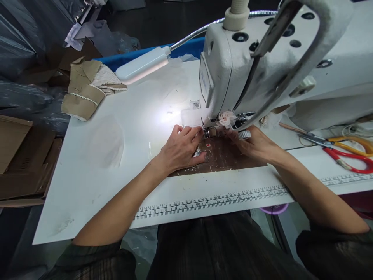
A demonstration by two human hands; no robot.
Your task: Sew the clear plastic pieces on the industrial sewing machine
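Fingers [194, 131] of your left hand [180, 147] lie spread and flat, pressing the thin brown patterned sheet [221, 157] onto the white desk [122, 128], tips right by the presser foot [210, 132]. Right hand [256, 146] rests on the sheet's far side, fingers curled under the white sewing machine head [247, 70]; can't tell whether they pinch anything. Sheet sits in front of the needle area, btwn both hands. Prob. light, limp & a bit slick, so hold it w/ flat palms near the foot, not by the edges. Needle & stitch line hidden behind the head; the pattern is hard to read in lamp glare. Red- and yellow-handled scissors [346, 155] lie well apart, right.
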